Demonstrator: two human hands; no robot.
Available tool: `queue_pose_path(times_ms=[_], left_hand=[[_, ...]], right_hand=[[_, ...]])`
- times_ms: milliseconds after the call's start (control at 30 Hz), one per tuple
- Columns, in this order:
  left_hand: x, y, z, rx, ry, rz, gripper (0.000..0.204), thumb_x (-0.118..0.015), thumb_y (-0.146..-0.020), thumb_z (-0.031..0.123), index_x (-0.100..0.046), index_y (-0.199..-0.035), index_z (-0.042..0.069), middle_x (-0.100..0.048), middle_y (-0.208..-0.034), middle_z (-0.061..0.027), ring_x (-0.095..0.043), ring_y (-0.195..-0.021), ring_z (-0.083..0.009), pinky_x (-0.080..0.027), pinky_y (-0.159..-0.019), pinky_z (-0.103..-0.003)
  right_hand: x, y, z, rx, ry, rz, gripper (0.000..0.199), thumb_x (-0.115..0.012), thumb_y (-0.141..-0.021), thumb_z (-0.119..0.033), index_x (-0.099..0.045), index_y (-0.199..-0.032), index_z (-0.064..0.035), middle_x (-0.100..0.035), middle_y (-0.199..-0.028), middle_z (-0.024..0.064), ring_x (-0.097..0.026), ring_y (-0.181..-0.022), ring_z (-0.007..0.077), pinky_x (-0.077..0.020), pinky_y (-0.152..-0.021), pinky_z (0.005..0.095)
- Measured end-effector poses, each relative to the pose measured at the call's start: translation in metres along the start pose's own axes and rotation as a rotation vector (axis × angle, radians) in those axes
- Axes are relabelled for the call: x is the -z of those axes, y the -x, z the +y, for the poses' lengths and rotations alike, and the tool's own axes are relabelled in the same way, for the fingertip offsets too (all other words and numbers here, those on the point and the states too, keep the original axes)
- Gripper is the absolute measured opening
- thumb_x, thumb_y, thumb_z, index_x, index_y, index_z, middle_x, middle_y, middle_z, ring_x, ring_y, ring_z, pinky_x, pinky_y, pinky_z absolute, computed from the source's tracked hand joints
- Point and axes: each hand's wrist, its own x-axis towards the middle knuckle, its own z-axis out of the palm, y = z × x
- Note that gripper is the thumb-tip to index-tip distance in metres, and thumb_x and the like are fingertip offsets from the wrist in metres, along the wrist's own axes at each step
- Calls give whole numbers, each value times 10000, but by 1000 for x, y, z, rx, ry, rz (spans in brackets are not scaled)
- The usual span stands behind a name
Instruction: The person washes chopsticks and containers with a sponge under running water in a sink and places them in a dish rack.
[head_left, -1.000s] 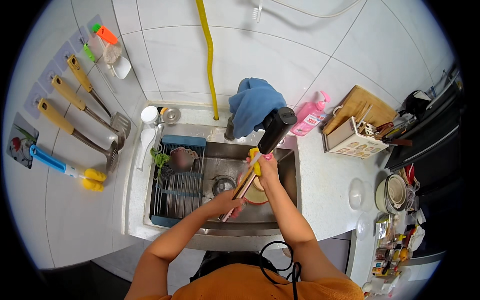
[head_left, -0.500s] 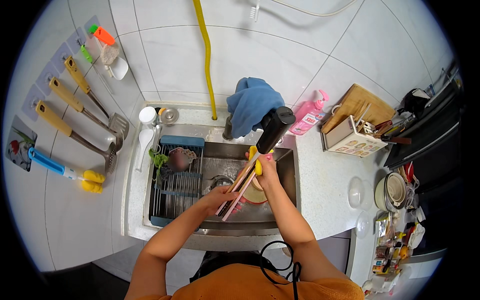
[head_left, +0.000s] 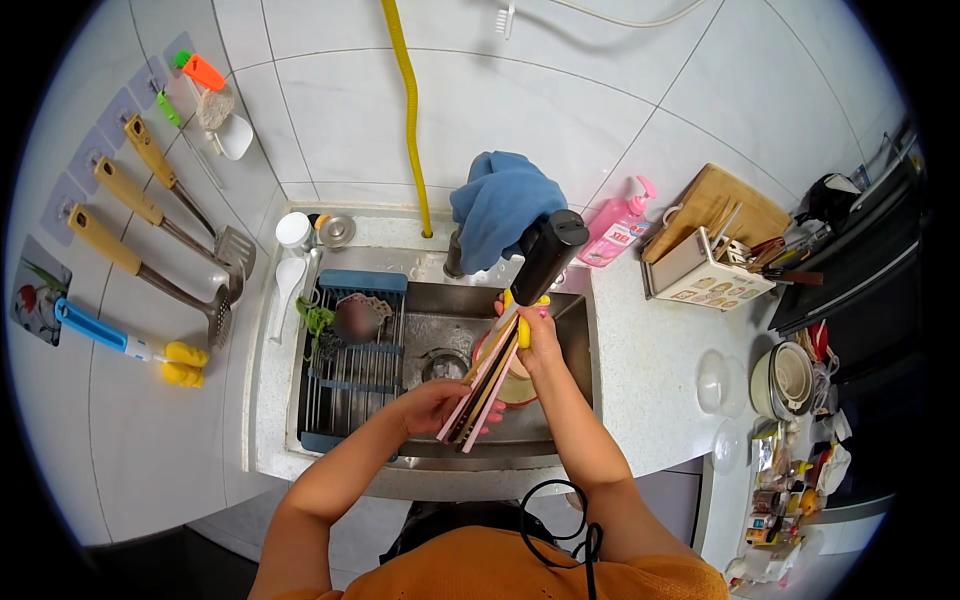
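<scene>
Chopsticks [head_left: 484,390] fanned wider than before: slim, pink, black, tan; both hands [head_left: 434,404] [head_left: 541,340] holding them.

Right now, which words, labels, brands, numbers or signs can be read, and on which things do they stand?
Pink pump bottle: red lettering on its label, not copied here.
Cream utensil box: printed marks too small to read.
Packages at right: too small and blurred to read.

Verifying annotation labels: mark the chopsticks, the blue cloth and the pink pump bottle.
Chopsticks [head_left: 486,382]: head view, mid-length of the bundle.
Blue cloth [head_left: 502,208]: head view, middle of the draped fabric.
Pink pump bottle [head_left: 608,233]: head view, body below the pump.
</scene>
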Motion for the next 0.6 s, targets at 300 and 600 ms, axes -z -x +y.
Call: queue_pose_path(times_ms=[300,600], left_hand=[[1,-6,-8,89,-136,72,398,-513,-848,243,-427,-1135,-18,-538,-1064,-181,-562,-950,-250,-496,-773,-335],[17,-9,-19,97,-213,198,285,-562,-819,211,-491,-1035,40,-589,-899,-125,-605,-752,-185,-524,-660,-308]], right_hand=[[4,-7,5,24,74,-30,285,-511,-767,-34,-482,-1044,21,-572,-945,143,-592,-842,239,-518,-644,338],[-5,1,-18,-202,-102,-184,440,-418,-843,-433,-499,-1037,-46,-555,-1008,145,-546,-934,289,-471,-730,428]])
